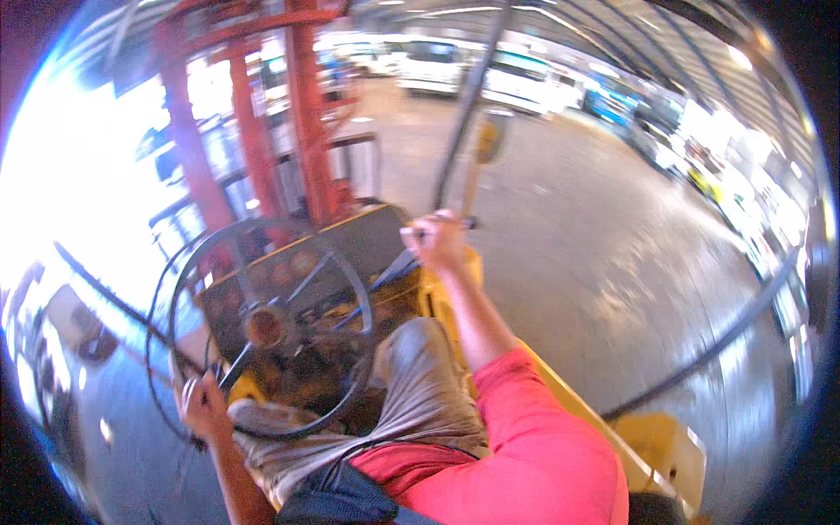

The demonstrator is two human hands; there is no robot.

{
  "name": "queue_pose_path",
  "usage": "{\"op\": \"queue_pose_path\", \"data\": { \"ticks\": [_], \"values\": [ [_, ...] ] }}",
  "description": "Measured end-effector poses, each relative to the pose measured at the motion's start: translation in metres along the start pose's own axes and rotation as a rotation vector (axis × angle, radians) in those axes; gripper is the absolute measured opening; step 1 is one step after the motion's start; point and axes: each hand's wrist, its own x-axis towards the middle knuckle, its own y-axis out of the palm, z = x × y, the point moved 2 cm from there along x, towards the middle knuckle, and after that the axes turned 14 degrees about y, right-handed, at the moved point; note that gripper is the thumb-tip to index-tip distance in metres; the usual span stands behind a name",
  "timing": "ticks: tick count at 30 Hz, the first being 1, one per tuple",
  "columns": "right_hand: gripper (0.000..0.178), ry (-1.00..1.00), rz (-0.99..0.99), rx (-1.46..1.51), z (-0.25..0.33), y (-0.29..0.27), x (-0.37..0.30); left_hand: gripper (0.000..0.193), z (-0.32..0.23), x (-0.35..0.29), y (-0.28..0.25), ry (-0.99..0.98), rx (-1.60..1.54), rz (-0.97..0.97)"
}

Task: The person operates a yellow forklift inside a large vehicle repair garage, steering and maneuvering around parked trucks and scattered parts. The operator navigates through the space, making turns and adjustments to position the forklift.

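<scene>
I sit at the controls of a yellow forklift (437, 297). In front of me is a round dark steering wheel (366, 306), with a brown hub (266, 326) at its middle. My left hand (204, 407) is closed around the lower left of its rim. Stretched forward, my right hand (437, 241) is closed at the foot of a dark upright post (472, 87). What lies inside its fingers is blurred, but a short dark end (472, 222) sticks out to its right.
A red lift mast (306, 122) rises ahead on the left. Dark bars of the overhead guard (709, 354) cross the view. Parked white vehicles (516, 83) and a blue one (608, 103) line the far side of the concrete floor (577, 227). Bright light washes out the left.
</scene>
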Motion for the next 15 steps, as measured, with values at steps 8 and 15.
{"op": "queue_pose_path", "data": {
  "ticks": [8, 15],
  "values": [
    [0.032, 0.067, -0.065, -0.092, 0.012, -0.041, -0.027, 0.038, 0.02, -0.003, 0.001, -0.056, -0.065, 0.114],
    [0.032, 0.075, -0.071, -0.064, 0.043, -0.054, -0.049, 0.043, 0.042, -0.008, -0.029, -0.023, -0.041, 0.057]
  ]
}}
